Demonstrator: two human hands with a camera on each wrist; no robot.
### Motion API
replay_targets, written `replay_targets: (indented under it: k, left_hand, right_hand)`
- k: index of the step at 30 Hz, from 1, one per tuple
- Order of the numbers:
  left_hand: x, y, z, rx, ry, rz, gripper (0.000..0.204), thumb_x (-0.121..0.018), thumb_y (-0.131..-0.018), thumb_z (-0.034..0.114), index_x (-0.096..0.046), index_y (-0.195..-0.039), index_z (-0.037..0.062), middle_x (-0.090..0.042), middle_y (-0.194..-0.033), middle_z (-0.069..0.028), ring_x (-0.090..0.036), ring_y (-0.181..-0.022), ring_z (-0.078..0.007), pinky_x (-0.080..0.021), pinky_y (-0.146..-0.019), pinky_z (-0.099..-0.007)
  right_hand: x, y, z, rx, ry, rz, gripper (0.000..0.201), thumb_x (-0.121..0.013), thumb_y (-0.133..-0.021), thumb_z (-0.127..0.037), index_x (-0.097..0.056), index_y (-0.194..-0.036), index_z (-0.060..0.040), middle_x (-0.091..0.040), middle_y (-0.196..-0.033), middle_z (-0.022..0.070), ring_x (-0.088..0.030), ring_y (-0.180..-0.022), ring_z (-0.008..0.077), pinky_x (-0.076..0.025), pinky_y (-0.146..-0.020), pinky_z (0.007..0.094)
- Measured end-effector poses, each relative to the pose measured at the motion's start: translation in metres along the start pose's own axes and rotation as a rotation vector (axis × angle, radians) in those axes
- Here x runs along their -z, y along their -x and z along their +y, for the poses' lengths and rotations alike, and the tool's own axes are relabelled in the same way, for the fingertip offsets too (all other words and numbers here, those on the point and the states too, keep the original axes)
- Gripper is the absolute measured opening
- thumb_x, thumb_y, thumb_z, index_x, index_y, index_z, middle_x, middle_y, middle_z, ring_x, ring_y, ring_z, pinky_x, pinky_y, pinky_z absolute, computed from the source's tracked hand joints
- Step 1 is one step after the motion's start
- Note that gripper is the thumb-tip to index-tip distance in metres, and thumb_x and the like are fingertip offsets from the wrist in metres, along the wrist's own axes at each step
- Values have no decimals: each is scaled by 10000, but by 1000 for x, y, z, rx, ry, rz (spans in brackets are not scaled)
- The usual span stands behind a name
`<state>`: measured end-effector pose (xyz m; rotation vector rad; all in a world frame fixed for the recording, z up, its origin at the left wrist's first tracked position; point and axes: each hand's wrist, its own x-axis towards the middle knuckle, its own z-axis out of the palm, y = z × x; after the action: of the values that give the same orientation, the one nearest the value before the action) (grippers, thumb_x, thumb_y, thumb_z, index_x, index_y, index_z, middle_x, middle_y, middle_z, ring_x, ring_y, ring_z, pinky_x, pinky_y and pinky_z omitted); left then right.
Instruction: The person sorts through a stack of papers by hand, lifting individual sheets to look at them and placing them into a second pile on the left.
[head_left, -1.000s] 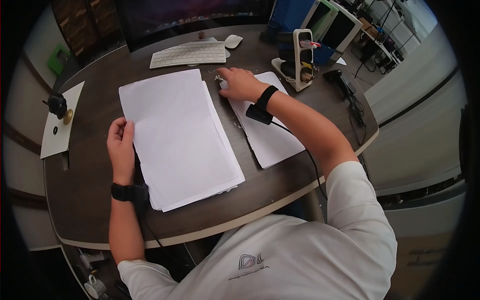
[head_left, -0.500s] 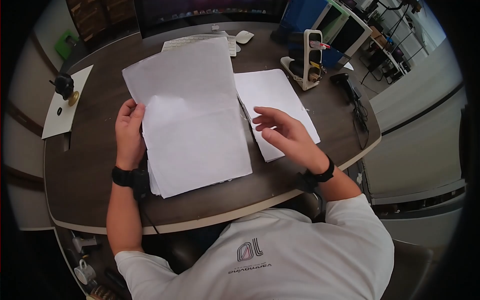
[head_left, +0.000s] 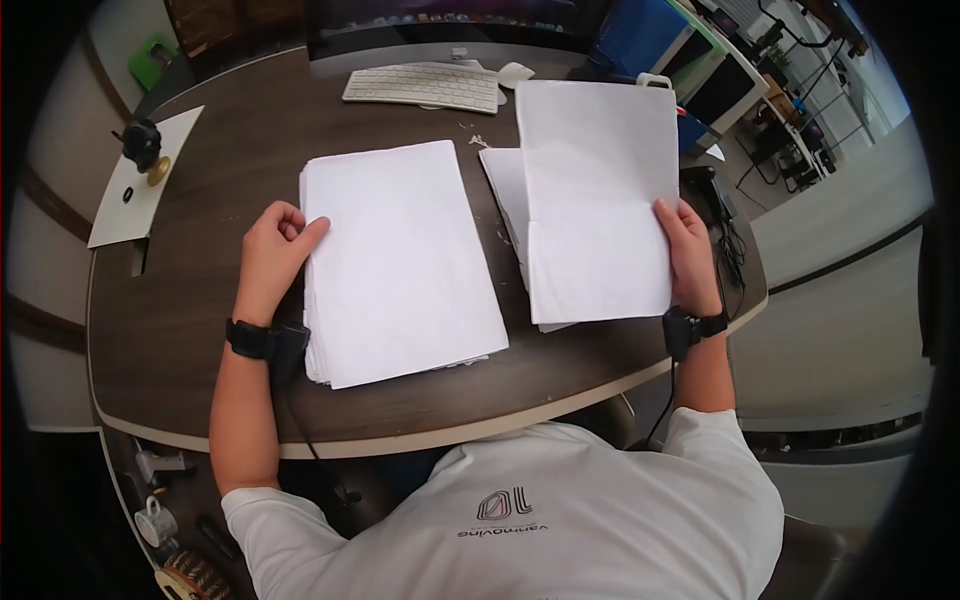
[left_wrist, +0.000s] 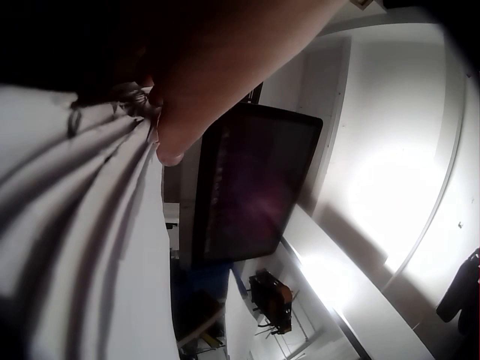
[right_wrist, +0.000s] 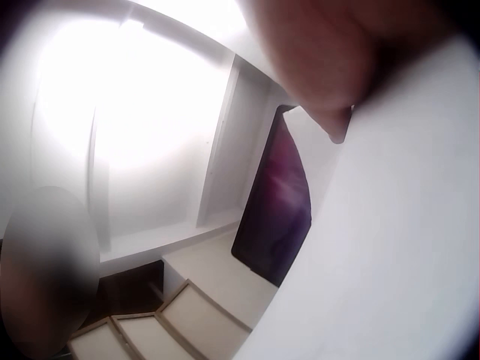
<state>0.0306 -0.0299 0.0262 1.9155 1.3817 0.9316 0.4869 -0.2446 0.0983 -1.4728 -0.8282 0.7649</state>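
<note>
A thick stack of white paper [head_left: 405,260] lies on the desk, its layered edges filling the left of the left wrist view. The left hand [head_left: 272,260] pinches its left edge, thumb on top and fingers bent; its thumb [left_wrist: 174,146] shows at the sheets. Above a second, smaller paper pile [head_left: 508,185], the right hand [head_left: 692,260] grips a large white sheet [head_left: 600,200] by its right edge, thumb on the near face. That sheet is creased across the middle and hides most of the pile. Up close, the sheet [right_wrist: 390,225] fills the right of the right wrist view.
Behind the papers are a keyboard [head_left: 420,88], a mouse [head_left: 515,75] and a monitor [head_left: 450,40]. Paper scraps [head_left: 478,141] lie between the piles. A scanner with a coiled cable [head_left: 730,230] is at the right; a white board with a black figure [head_left: 142,145] is at the left.
The right hand has moved right and now grips a sheet over the smaller pile. The raised top sheet is gone from the left stack, which lies flat. The left hand stays at its edge.
</note>
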Motion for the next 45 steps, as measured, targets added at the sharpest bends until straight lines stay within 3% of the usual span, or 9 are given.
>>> replay_targets:
  k: [8, 19, 25, 27, 31, 33, 35, 39, 45]
  left_hand:
    - [-9, -11, -34, 64, 338, -135, 221, -754, -934, 163, -615, -868, 5, -540, -738, 57, -473, -676, -30, -389, -591, -209]
    - [-6, -11, -22, 97, 371, -97, 199, -750, -943, 146, -615, -942, 0, -557, -764, 53, -488, -682, -19, -401, -605, -191]
    - [-6, -13, -31, 70, 368, -85, 201, -746, -956, 150, -608, -923, 8, -549, -778, 64, -482, -690, -17, -405, -611, -196]
    - [-3, -13, -29, 57, 363, -85, 201, -742, -962, 154, -614, -924, 4, -554, -785, 63, -483, -694, -17, -407, -613, -199]
    - [4, -10, -18, 41, 279, -7, 188, -724, -982, 160, -661, -965, -17, -624, -867, 33, -539, -763, -33, -440, -680, -197]
    - [6, -10, -15, 1, 261, 41, 189, -716, -990, 161, -676, -979, -23, -652, -901, 20, -564, -794, -40, -456, -709, -198]
    - [7, -9, -15, 11, 469, 55, 209, -680, -1023, 181, -677, -1050, -27, -689, -952, -1, -605, -845, -59, -489, -759, -214]
    - [6, -4, -7, -3, 697, -2, 236, -644, -1048, 205, -660, -1110, -22, -705, -978, -16, -625, -848, -72, -507, -768, -228]
    - [3, 0, -3, 83, 897, -19, 231, -628, -1058, 241, -655, -1091, 14, -695, -983, -29, -630, -848, -83, -513, -756, -237]
  right_hand:
    - [24, -25, 30, -141, 135, -104, 279, -624, -1051, -214, -664, -1183, 29, -713, -975, 16, -636, -782, 48, -527, -712, 228]
    - [15, -41, 46, -131, 371, -134, 304, -640, -1037, -251, -666, -1153, 29, -685, -926, -10, -598, -771, 41, -503, -681, 238]
    - [6, -25, 37, 130, 888, 21, 403, -725, -953, -321, -668, -1213, -19, -699, -888, 112, -662, -750, 221, -542, -730, 349]
    - [1, -14, 37, 624, 1256, 261, 400, -763, -916, -308, -676, -1203, -44, -682, -863, 128, -649, -716, 298, -547, -705, 390]
    - [-36, 25, 18, 660, 1043, 146, 398, -790, -889, -288, -681, -1190, -51, -686, -884, 116, -659, -768, 313, -549, -717, 408]
    - [-66, 46, 9, 331, 716, -230, 393, -793, -886, -256, -676, -1202, -53, -697, -930, 121, -670, -823, 305, -549, -751, 399]
    - [-98, 50, 8, 278, 608, -383, 370, -775, -905, -278, -689, -1170, -34, -694, -931, 129, -665, -817, 284, -548, -759, 387]
    - [-166, 34, 15, 516, 477, -254, 331, -739, -937, -295, -707, -1095, -7, -693, -887, 141, -658, -762, 252, -546, -726, 370]
    - [-162, 4, 16, 80, 27, -358, 303, -663, -1009, -274, -677, -1017, 29, -623, -786, 23, -532, -730, 92, -466, -651, 291]
